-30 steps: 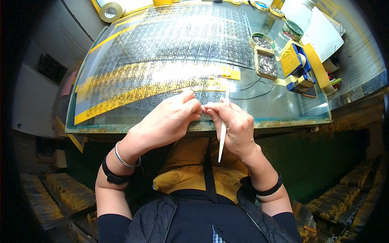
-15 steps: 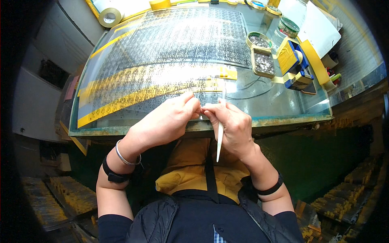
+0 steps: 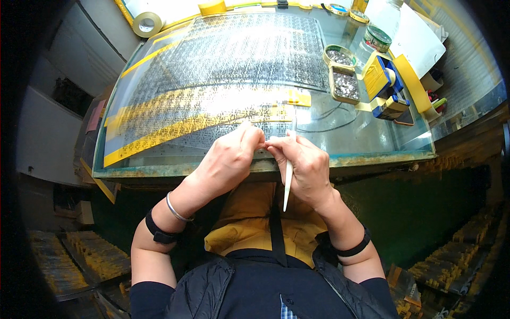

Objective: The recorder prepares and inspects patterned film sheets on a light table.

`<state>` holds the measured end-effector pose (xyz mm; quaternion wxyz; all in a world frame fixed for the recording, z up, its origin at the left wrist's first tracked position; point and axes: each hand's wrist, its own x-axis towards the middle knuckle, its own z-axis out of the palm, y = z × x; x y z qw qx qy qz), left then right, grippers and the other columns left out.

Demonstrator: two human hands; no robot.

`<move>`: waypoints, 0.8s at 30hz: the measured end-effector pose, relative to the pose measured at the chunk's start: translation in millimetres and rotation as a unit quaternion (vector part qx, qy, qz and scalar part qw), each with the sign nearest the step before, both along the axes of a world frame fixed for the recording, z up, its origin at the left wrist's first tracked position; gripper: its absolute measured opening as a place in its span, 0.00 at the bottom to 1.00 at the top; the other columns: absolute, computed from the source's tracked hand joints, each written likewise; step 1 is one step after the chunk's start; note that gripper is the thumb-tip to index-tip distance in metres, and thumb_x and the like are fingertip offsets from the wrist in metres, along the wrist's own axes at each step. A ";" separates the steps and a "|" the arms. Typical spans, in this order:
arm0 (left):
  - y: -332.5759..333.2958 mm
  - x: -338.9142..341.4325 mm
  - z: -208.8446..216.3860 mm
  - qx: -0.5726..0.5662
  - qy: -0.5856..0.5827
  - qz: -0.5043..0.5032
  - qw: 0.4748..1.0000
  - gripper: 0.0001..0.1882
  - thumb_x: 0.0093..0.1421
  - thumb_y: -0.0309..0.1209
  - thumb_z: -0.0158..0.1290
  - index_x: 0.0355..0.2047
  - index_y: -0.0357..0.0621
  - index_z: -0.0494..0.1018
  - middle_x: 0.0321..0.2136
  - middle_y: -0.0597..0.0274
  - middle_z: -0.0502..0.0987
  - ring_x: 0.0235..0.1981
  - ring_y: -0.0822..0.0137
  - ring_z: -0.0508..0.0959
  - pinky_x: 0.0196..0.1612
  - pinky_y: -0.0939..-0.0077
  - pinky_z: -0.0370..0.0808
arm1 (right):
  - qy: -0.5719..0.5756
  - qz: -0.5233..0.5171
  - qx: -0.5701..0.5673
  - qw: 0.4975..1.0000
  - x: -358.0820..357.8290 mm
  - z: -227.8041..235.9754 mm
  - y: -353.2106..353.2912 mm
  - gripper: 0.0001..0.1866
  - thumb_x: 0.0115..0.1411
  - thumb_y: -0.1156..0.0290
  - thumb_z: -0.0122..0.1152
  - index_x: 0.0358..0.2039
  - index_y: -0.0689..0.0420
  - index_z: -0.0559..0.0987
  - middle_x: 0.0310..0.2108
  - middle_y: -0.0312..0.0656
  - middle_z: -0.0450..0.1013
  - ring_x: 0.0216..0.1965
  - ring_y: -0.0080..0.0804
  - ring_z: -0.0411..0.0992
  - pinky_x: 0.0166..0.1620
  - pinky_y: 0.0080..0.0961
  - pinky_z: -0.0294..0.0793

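My left hand (image 3: 234, 151) is closed in a pinch at the front edge of the table, its fingertips meeting those of my right hand (image 3: 304, 162). Whatever lies between the fingertips is too small to make out. A slim white pen-like tool (image 3: 288, 183) sits in my right hand, its tapered end pointing down toward me and its thin upper end standing out past the knuckles. Beyond both hands lies a clear film sheet (image 3: 234, 58) printed with dense dark patterns. Yellow strips (image 3: 159, 141) run along its near side.
The glass-topped table (image 3: 372, 141) has a worn front edge. On its right are a rectangular tin (image 3: 345, 85) and a round tin (image 3: 340, 55) of small dark and silvery bits, a blue-and-yellow tape dispenser (image 3: 392, 106) and a glass jar (image 3: 377, 38). A tape roll (image 3: 147, 24) rests far left.
My left forearm and wrist have shifted slightly to the right, and the left hand has turned a little. The right hand with the white tool stays almost in place.
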<state>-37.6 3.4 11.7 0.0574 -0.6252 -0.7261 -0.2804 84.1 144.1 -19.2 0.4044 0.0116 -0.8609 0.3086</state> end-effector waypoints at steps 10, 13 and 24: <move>-4.4 -7.3 -9.1 0.065 -0.194 0.006 0.979 0.05 0.64 0.22 0.54 0.39 0.34 0.70 0.26 0.61 0.75 0.27 0.77 0.74 0.30 0.78 0.73 | -0.015 0.039 -0.078 0.996 3.8 4.7 1.3 0.13 0.53 0.72 0.70 0.39 0.55 0.78 0.31 0.42 0.79 0.34 0.41 0.78 0.37 0.32 0.76; -5.5 -5.7 -7.9 0.049 -0.202 -0.001 0.978 0.06 0.63 0.22 0.55 0.40 0.34 0.71 0.27 0.62 0.76 0.27 0.80 0.73 0.30 0.81 0.73 | 0.003 0.034 -0.139 0.990 2.7 4.1 2.7 0.17 0.48 0.75 0.72 0.39 0.57 0.78 0.31 0.42 0.80 0.36 0.41 0.79 0.41 0.32 0.75; -9.1 -8.3 -0.7 0.034 -0.222 0.013 0.974 0.03 0.61 0.24 0.57 0.33 0.36 0.77 0.25 0.62 0.75 0.24 0.73 0.73 0.29 0.78 0.70 | 0.014 0.004 -0.118 0.993 2.6 1.0 0.3 0.12 0.49 0.80 0.66 0.35 0.57 0.76 0.28 0.41 0.77 0.31 0.41 0.77 0.37 0.32 0.75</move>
